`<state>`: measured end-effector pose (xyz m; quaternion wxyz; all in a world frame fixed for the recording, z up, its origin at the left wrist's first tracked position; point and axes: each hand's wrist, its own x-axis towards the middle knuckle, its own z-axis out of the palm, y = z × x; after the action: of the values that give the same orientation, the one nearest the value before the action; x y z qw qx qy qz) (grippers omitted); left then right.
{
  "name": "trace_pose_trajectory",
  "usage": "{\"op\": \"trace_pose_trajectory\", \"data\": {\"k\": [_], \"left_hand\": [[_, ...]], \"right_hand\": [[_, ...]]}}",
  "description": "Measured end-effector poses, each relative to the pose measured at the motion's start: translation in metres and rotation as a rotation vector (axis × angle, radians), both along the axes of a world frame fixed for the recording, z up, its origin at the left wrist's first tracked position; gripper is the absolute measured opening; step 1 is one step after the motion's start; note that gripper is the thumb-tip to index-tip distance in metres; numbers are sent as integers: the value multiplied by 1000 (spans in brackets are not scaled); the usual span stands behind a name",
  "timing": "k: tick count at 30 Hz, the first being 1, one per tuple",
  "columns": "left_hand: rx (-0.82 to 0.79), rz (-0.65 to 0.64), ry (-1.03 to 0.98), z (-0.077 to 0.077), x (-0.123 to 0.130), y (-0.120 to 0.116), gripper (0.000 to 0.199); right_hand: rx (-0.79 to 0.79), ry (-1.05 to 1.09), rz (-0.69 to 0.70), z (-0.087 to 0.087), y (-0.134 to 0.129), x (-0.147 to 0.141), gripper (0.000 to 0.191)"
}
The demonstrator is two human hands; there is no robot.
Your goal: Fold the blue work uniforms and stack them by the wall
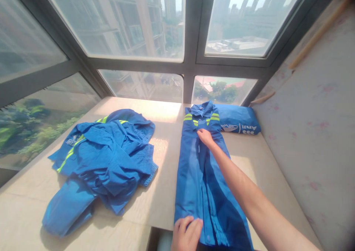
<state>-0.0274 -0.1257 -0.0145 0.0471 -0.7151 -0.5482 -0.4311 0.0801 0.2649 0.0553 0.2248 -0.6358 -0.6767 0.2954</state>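
step: likely straightening jacket [188,177] front, laid lengthwise on ledge [165,195] | right hand [204,136]: pinched on its chest | left hand [187,233]: on lower end, grip can't tell | next: likely needs even tension

From far off, I see a big pale board [166,203] with patches of sun on it. On its left side lies a messy heap of blue clothes [108,158]. Next to that, a long blue work suit [190,177] is laid out straight. At the back right sits a puffy blue roll [240,114] with white writing.
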Motion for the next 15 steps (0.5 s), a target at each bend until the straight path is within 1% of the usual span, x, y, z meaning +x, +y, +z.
{"op": "trace_pose_trajectory", "data": {"k": [3,5,7,9,10,13,15], "left_hand": [[-22,-90,82,8,-4,12,47],[-56,-167,167,19,-11,16,46],[-111,-232,244,29,-17,18,43],[-163,-274,289,37,-21,19,41],[-181,-286,299,40,-22,19,40],[-210,-317,292,42,-23,22,35],[-223,-336,286,43,-23,23,34]], "right_hand": [[28,-61,11,-3,-4,-5,46],[69,-93,51,-2,-8,-17,55],[109,-115,108,0,-12,-26,60],[132,-139,130,2,-14,-29,58],[134,-152,118,4,-14,-28,55],[102,-184,51,9,-7,-17,46],[57,-183,52,13,1,-11,40]]}}
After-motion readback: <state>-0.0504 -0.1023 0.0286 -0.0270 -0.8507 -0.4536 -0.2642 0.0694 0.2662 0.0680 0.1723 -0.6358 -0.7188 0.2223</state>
